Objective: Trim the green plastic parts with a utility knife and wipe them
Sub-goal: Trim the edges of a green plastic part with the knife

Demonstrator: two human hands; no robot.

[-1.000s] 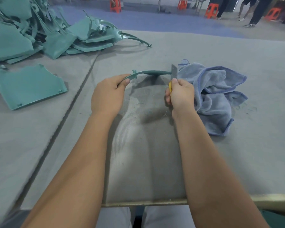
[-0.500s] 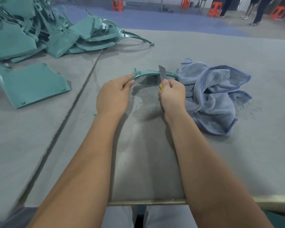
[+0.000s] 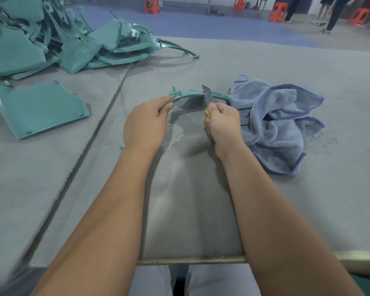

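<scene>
A thin curved green plastic strip point(image 3: 189, 94) arches over the grey table in front of me. My left hand point(image 3: 146, 122) grips its left end, thumb on top. My right hand point(image 3: 221, 122) grips a yellow-handled utility knife point(image 3: 207, 95), whose grey blade stands against the strip's middle. The strip's right end reaches the crumpled blue cloth point(image 3: 276, 122) lying just right of my right hand.
A heap of green plastic parts point(image 3: 58, 39) fills the far left of the table point(image 3: 265, 199). One flat green panel point(image 3: 39, 107) lies apart, left of my left hand. Green shavings litter the mat. Orange stools point(image 3: 278, 12) and standing people are beyond the table.
My right hand has drawn the knife blade leftward along the strip, from its right end by the cloth to about its middle. My left hand keeps its grip.
</scene>
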